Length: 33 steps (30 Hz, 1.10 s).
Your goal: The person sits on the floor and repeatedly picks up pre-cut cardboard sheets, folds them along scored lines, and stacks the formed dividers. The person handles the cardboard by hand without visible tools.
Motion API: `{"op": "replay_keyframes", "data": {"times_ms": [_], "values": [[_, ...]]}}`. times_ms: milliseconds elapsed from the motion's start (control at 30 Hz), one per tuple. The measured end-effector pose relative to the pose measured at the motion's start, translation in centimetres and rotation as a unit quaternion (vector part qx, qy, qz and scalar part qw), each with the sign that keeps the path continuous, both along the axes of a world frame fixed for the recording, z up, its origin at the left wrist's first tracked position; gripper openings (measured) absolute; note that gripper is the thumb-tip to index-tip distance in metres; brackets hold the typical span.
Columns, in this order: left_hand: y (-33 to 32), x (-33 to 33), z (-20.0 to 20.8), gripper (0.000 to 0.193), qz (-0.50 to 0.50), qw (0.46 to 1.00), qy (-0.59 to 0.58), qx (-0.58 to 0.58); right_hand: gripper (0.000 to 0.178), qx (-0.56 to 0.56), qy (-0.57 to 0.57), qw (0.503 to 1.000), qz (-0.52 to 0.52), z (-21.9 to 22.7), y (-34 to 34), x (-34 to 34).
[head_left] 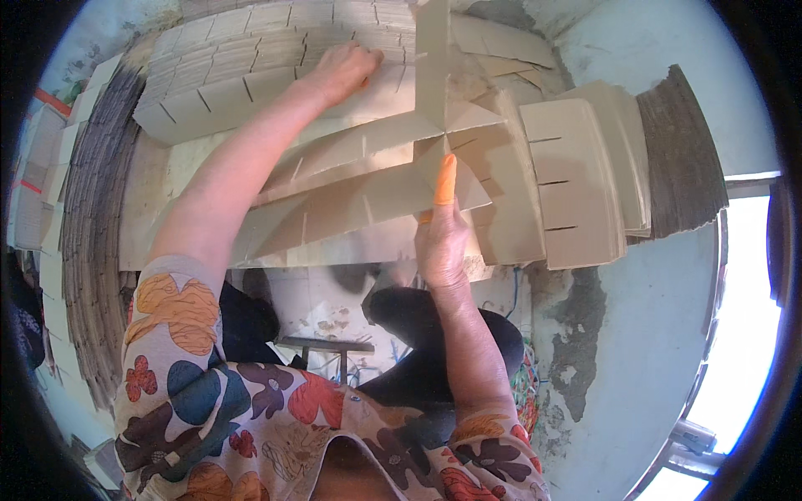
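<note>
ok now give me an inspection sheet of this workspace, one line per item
Surface: pale worktop, largely covered by cardboard
Job's things: slotted cardboard strips, crossing near the right hand
Clutter: slotted cardboard stacks at the rear left and right; brown stack at far left
Fingers: left hand curled at the rear-left stack, grip unclear; right hand on the strips, orange cover on one digit
Cables: thin blue strand below the worktop, kind unclear
Surroundings: pale wall with worn patches; bright opening at right
</note>
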<state>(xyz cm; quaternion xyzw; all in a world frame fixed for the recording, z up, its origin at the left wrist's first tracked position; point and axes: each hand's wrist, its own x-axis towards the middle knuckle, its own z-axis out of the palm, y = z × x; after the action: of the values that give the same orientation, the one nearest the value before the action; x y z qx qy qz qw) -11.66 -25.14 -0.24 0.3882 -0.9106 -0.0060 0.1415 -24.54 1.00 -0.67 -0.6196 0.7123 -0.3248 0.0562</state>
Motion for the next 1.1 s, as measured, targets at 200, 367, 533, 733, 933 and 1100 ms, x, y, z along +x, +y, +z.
{"op": "replay_keyframes", "data": {"times_ms": [200,367,533,733,933,1100], "values": [[-0.3,1.3,-0.3,0.011,-0.054,0.991,0.08,-0.097,0.091,-0.01,0.019,1.0,0.01,-0.3,0.1,0.1],[0.6,0.4,2.1,0.012,0.027,0.992,0.041,0.118,0.08,-0.015,-0.003,1.0,0.023,0.2,0.3,-0.1],[-0.3,1.3,-1.8,0.018,-0.112,0.974,-0.014,-0.196,0.08,0.002,0.003,1.0,0.014,0.1,0.2,0.1],[0.8,0.3,0.4,0.018,-0.033,0.999,0.003,-0.015,0.081,0.012,0.003,1.0,0.002,-0.1,0.4,-0.3],[0.5,0.8,0.6,0.016,-0.034,0.998,0.04,-0.047,0.09,-0.016,0.002,1.0,0.008,0.1,0.4,0.2],[0.4,0.8,0.9,0.006,-0.05,0.993,0.1,-0.028,0.091,0.013,-0.01,1.0,-0.009,0.2,0.4,0.1]]}}
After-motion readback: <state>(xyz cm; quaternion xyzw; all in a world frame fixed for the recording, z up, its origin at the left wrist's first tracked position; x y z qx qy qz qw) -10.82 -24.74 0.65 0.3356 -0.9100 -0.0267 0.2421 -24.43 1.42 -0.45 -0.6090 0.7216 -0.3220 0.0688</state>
